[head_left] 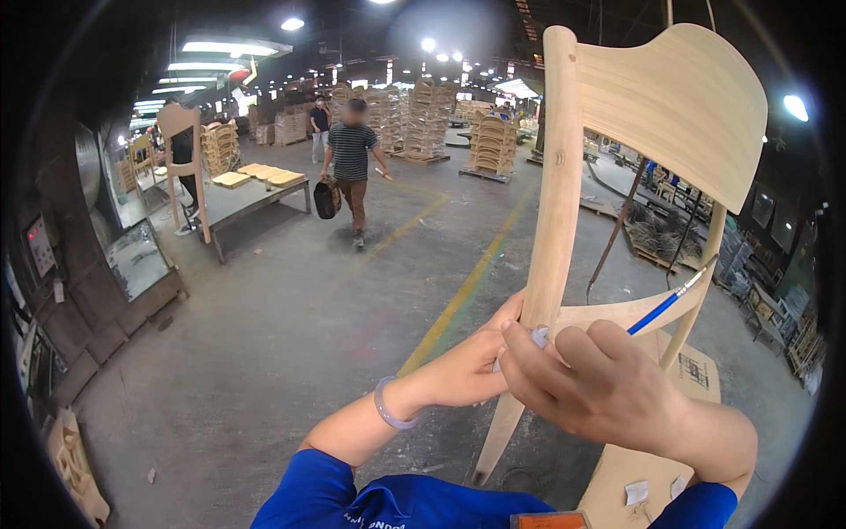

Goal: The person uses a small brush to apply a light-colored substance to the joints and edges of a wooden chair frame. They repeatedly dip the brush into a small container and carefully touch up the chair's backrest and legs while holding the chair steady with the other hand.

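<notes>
In front of me stands a pale wooden chair frame with a broad curved backrest (679, 106) and a long rounded rear post (555, 194). My left hand (471, 363) is closed round the lower part of that post, its fingers partly hidden behind the wood and my other hand. My right hand (599, 379) is closed beside it, with a slim blue-handled paintbrush (656, 313) sticking out up and to the right. A small whitish crumpled scrap (539, 336) shows between the hands at the post; whether it is paper or cloth I cannot tell.
Brown cardboard (705, 375) lies below the chair, with small white scraps (636, 492) nearer me. A person (352, 159) carrying a dark bag walks on the floor ahead. A low table (256, 210) with wooden panels stands left; stacked chair parts (492, 145) stand farther back.
</notes>
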